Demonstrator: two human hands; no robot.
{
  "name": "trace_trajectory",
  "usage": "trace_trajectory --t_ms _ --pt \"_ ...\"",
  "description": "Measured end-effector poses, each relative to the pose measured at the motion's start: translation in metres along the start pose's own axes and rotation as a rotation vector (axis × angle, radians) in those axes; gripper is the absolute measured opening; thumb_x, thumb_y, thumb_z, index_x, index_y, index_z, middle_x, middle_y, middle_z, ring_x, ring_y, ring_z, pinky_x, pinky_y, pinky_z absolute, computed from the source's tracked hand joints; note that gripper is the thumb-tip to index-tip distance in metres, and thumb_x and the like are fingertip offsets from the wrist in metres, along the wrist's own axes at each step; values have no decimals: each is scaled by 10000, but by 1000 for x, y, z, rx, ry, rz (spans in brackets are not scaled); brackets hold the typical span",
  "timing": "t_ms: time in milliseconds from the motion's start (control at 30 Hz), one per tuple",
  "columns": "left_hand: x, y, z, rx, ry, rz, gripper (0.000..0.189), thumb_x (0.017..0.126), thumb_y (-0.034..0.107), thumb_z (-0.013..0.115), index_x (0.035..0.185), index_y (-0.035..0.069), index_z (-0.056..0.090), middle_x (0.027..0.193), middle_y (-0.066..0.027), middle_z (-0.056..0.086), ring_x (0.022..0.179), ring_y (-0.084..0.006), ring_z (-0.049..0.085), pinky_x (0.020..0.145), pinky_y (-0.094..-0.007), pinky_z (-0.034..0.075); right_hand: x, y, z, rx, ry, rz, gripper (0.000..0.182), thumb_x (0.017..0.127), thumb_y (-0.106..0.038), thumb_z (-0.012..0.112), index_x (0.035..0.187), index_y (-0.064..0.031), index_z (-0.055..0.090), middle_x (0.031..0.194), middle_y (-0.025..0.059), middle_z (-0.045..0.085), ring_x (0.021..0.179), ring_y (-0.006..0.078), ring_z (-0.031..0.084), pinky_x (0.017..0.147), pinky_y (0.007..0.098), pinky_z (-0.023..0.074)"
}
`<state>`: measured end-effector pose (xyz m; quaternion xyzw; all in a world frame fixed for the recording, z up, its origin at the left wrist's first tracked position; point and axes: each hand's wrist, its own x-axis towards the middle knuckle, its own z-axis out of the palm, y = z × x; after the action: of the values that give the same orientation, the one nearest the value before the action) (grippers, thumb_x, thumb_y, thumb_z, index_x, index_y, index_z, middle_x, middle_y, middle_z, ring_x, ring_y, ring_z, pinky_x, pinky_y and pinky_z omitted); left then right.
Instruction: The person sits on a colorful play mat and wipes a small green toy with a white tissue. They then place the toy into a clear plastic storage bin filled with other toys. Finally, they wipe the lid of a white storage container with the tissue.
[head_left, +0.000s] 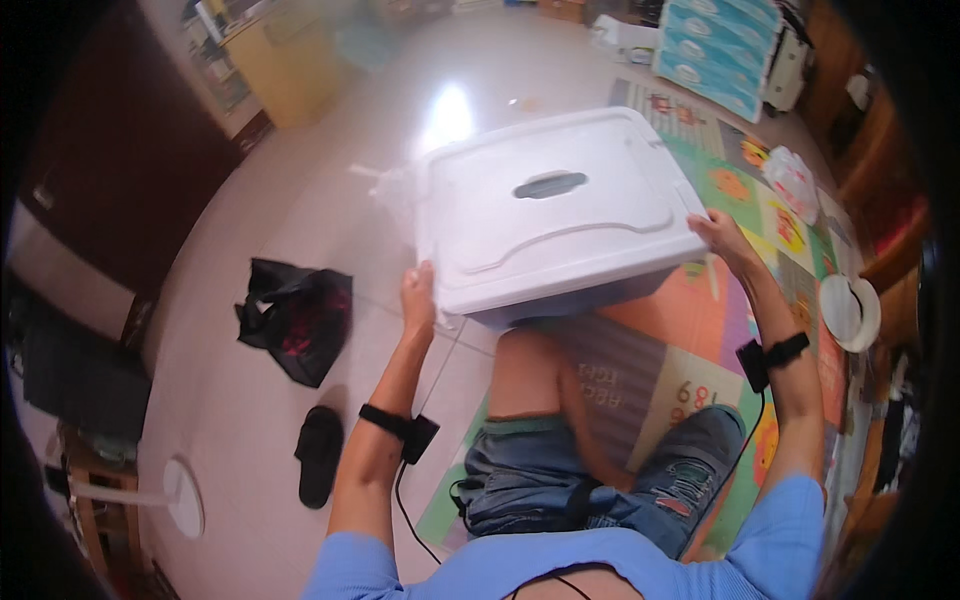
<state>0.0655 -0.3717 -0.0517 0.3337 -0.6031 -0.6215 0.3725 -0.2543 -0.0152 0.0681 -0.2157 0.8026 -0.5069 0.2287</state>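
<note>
A large plastic storage box (585, 296) with a white lid (480, 217) is between my two hands, above my bent knee. A grey oval handle (551, 184) sits in the middle of the lid, which lies closed on the box. My left hand (418, 296) grips the near left edge, its fingers partly hidden by the box. At the right side, my right hand (720, 232) has hold of the rim with the thumb on top. Clear plastic wrap (394, 195) hangs by the left side.
A black bag (300, 319) and a black slipper (321, 457) lie on the tiled floor to the left. Under me spreads a patterned play mat (675, 367). At right are a white plastic bag (791, 184) and a round white object (849, 311). A blue package (712, 56) stands farther back.
</note>
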Motion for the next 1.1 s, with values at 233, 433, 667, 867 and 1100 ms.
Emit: trace_trajectory --t_ms 233,433,667,867,1100 --pt "-55 -4 188 300 -421 22 423 838 368 514 863 -53 499 780 -168 572 724 -246 544 672 -357 420 -147 126 -150 155 381 254 375 789 -243 597 1078 -14 530 888 41 591 694 127 576 596 276 485" --pt "-107 30 220 628 -790 241 333 864 322 497 945 3 549 826 -205 576 755 -283 575 661 -370 430 -250 182 -177 -80 579 351 399 783 -272 610 1072 -11 522 903 81 576 794 193 568 664 319 466" --pt "-159 120 212 -204 -936 200 456 907 363 344 1195 13 397 1197 -176 440 1057 -266 472 891 -371 357 -211 38 -3 178 301 -292 384 845 -212 556 1180 -69 436 1062 60 489 830 113 511 779 267 421" --pt "-208 109 209 121 -861 601 721 825 530 430 1328 39 269 1387 -191 229 1299 -320 184 1048 -432 77 -222 25 47 212 293 -155 206 777 60 487 932 -45 572 854 29 566 820 75 527 695 225 440" --pt "-2 -31 164 626 -704 372 434 878 271 442 1217 3 419 1280 -167 402 1208 -309 340 1004 -377 255 -229 96 -27 -1060 674 -163 358 791 -92 528 1132 10 492 1132 192 501 1060 354 471 909 393 380"
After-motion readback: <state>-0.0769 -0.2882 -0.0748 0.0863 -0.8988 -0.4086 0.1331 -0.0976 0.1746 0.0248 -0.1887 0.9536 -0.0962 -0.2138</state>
